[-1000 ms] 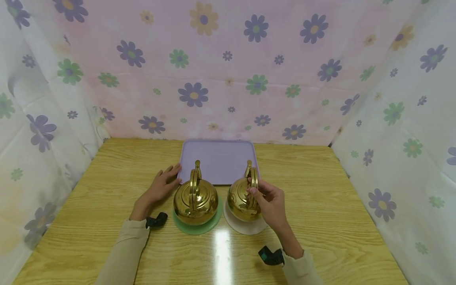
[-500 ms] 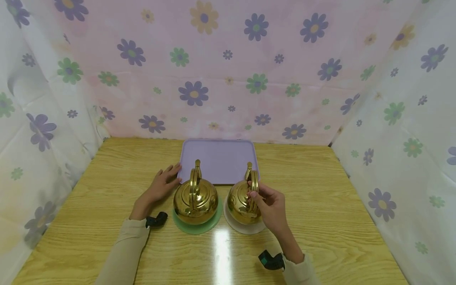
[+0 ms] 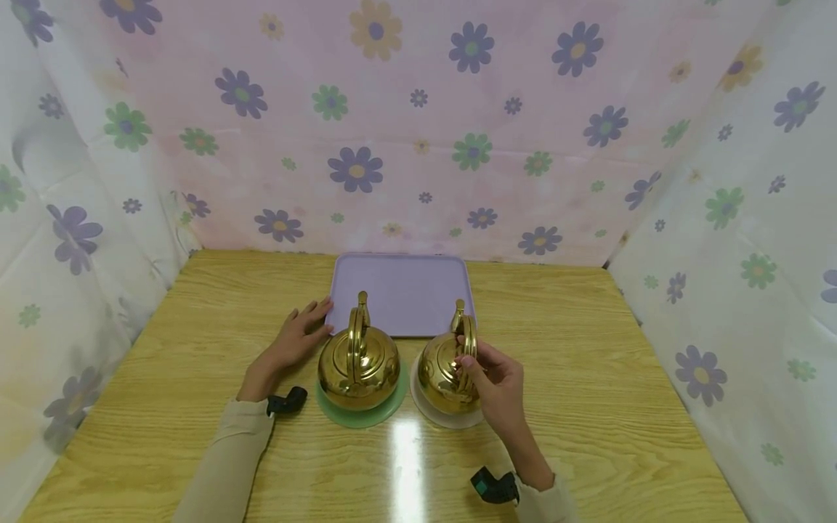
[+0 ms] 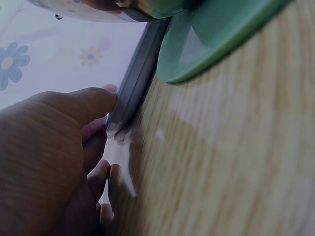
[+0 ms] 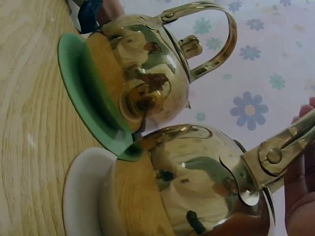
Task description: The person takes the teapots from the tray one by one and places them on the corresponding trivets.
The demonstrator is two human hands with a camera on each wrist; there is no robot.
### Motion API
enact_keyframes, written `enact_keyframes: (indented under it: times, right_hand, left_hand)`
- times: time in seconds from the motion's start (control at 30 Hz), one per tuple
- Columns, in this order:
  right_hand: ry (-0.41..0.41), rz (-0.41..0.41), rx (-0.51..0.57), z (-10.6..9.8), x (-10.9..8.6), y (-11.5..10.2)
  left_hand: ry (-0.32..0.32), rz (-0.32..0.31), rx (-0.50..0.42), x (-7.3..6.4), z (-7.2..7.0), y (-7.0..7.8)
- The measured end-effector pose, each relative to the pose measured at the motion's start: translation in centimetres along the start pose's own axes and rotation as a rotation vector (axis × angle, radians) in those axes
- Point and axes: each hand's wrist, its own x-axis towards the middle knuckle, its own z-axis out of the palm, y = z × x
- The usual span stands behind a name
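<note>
Two gold teapots stand side by side in the head view, spouts pointing away from me. The left teapot [image 3: 360, 370] sits on a green plate [image 3: 362, 420]. My right hand [image 3: 500, 385] holds the arched handle [image 3: 469, 349] of the right teapot [image 3: 441, 374], thumb on the near side. That teapot is over a whitish plate [image 3: 447, 420]; in the right wrist view its base overlaps the plate [image 5: 81, 191], and I cannot tell whether it fully rests there. My left hand [image 3: 297, 341] touches the left edge of a purple tray [image 3: 402, 294], fingers extended; the left wrist view shows the thumb [image 4: 96, 103] against its rim.
The wood-grain table [image 3: 588, 378] extends to both sides. Flower-printed curtains [image 3: 418, 131] enclose it at the back and both sides. The tray lies just behind the teapots, near the back curtain. The two plates are almost touching.
The right teapot has shifted slightly toward me and to the right, its spout and handle lower in view, with my right hand on the handle. My left hand stays at the tray.
</note>
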Motion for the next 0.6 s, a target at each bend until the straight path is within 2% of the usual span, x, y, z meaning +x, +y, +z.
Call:
enact_keyframes:
  times: [0.27,0.6]
  right_hand:
    - [0.004,-0.028,0.028,0.16,-0.3,0.37]
    - [0.037,0.025,0.021,0.46,-0.39,0.14]
  left_hand:
    - [-0.009,-0.005,-0.007,0.03,0.01,0.02]
    - [-0.008,0.001,0.01,-0.03,-0.07,0.02]
